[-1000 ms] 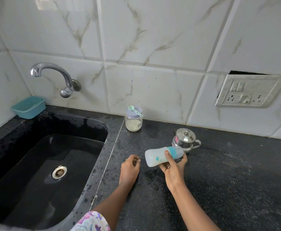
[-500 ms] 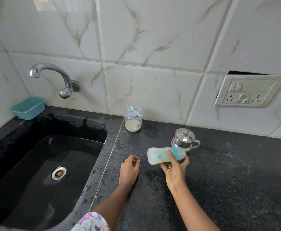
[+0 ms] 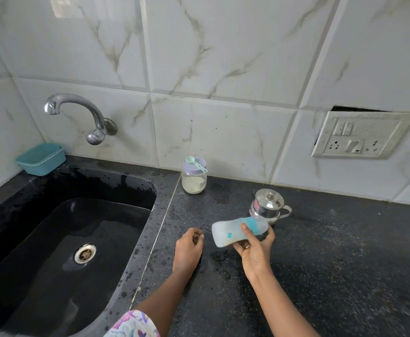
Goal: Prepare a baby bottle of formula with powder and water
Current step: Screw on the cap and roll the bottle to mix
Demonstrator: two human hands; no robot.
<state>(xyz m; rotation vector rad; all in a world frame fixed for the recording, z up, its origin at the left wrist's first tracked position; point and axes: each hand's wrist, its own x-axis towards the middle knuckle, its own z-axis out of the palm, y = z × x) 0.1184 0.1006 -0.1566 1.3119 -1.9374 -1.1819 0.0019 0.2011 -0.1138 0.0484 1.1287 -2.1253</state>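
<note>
My right hand (image 3: 253,249) grips a translucent baby bottle (image 3: 226,232) with a teal collar, held on its side just above the black counter, its base pointing left. Its motion-blurred edges and milky inside show. My left hand (image 3: 189,244) rests on the counter to the left of the bottle with its fingers curled in; I cannot tell whether it holds anything. A glass jar of pale powder (image 3: 194,177) with a lilac lid stands at the back by the wall, and a mint green scoop (image 3: 195,162) lies on that lid.
A small lidded steel pot (image 3: 267,203) stands just behind the bottle. The black sink (image 3: 60,239) lies to the left, with a wall tap (image 3: 77,110) above it and a teal tub (image 3: 41,158) on its far corner. A socket plate (image 3: 359,135) hangs on the tiled wall.
The bottle has shifted slightly back and forth in my right hand, staying on its side. My left hand has stayed on the counter.
</note>
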